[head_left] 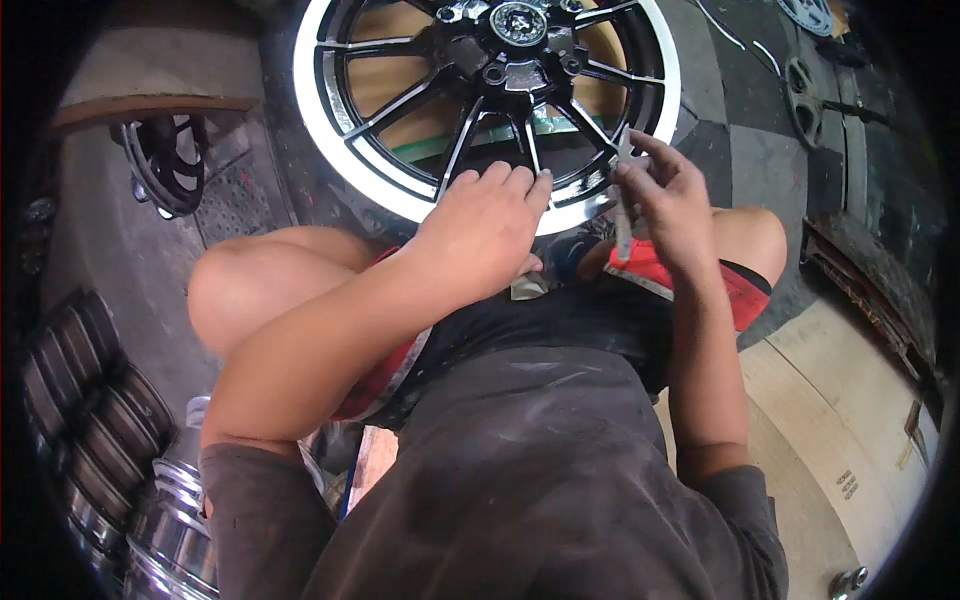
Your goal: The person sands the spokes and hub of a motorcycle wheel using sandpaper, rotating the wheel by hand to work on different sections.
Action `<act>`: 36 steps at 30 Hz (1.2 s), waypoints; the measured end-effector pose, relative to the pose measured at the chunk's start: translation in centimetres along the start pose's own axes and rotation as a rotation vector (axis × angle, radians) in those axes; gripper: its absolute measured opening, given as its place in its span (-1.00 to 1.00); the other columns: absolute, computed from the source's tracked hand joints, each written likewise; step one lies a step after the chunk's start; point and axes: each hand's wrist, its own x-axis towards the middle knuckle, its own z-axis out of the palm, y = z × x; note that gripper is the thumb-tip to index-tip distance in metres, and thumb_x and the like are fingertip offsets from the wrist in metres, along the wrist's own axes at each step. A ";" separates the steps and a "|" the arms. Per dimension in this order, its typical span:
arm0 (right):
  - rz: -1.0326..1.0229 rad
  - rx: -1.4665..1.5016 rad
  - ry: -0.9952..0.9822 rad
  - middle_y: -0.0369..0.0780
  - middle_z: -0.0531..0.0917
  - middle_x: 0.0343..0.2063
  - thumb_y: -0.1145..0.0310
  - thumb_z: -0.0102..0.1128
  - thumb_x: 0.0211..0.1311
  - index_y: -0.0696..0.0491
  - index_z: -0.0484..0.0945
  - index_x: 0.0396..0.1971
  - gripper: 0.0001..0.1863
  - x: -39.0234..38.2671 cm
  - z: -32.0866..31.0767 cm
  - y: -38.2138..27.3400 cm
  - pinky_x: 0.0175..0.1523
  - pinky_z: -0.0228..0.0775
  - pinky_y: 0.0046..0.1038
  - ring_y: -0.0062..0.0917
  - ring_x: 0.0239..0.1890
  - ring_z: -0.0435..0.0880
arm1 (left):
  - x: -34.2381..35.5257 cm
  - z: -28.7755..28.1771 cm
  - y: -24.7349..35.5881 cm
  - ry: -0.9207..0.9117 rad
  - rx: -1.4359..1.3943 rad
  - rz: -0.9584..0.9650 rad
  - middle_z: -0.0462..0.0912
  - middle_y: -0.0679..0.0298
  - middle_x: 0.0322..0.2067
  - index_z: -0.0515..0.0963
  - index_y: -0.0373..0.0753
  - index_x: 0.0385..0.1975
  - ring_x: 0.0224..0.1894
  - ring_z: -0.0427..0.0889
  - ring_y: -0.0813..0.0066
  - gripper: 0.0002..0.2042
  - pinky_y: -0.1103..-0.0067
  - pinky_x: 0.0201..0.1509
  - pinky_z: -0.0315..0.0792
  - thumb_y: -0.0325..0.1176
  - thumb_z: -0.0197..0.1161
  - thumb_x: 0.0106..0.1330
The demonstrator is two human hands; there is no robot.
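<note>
A black alloy wheel point(478, 135) with bright silver spoke edges and a silver outer rim lies before my knees, on a tan surface. My left hand point(490, 225) is closed over its near rim, fingers together on top and thumb lower down. Off to the right, my right hand point(665, 195) pinches a narrow, flat, greyish strip point(625, 215) between thumb and fingers, just by the rim's right near side. Its exact kind is unclear. Below my left hand shows a small pale object point(528, 287), mostly hidden.
Several stacked metal wheel rims point(170, 510) stand at the lower left. Another dark wheel point(165, 165) leans at the left. A large tan cardboard sheet point(810, 430) covers the floor at the right, near a dark, worn panel point(870, 290). Metal parts point(805, 100) lie at the upper right.
</note>
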 end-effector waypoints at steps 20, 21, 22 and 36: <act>-0.202 -0.258 -0.016 -0.13 0.81 -0.32 0.32 0.33 0.40 0.21 0.70 -0.01 -0.69 2.0 -3.2 -0.9 -0.09 0.55 -0.40 -0.53 -0.30 0.73 | -2.4 -0.2 -6.7 0.111 0.202 0.296 0.59 0.37 0.03 0.75 0.15 0.11 0.12 0.54 0.29 -0.47 0.32 0.16 0.44 -0.42 0.50 0.06; -0.240 -0.263 -0.027 -0.12 0.81 -0.32 0.31 0.34 0.40 0.21 0.70 -0.01 -0.69 2.0 -3.4 -1.4 -0.09 0.55 -0.39 -0.52 -0.31 0.72 | -2.9 -0.7 -7.3 0.111 0.212 0.293 0.59 0.37 0.03 0.75 0.15 0.11 0.12 0.54 0.29 -0.47 0.32 0.16 0.44 -0.42 0.50 0.06; -0.272 -0.270 -0.033 -0.12 0.81 -0.32 0.30 0.34 0.39 0.21 0.70 0.00 -0.68 2.0 -3.6 -1.8 -0.09 0.55 -0.39 -0.51 -0.31 0.72 | -3.1 -1.9 -7.1 0.068 0.220 0.268 0.59 0.36 0.04 0.76 0.15 0.11 0.14 0.54 0.27 -0.45 0.31 0.19 0.44 -0.43 0.53 0.03; -0.697 -0.628 -0.226 -0.01 0.76 -0.24 0.35 0.44 0.28 0.04 0.74 -0.10 -0.78 6.0 0.5 -2.1 -0.04 0.57 -0.11 -0.01 -0.13 0.76 | 0.3 -3.4 -3.2 -0.090 0.060 -0.056 0.66 0.08 0.13 0.61 -0.29 0.29 0.25 0.57 0.03 -0.27 0.21 0.34 0.44 0.01 0.59 0.15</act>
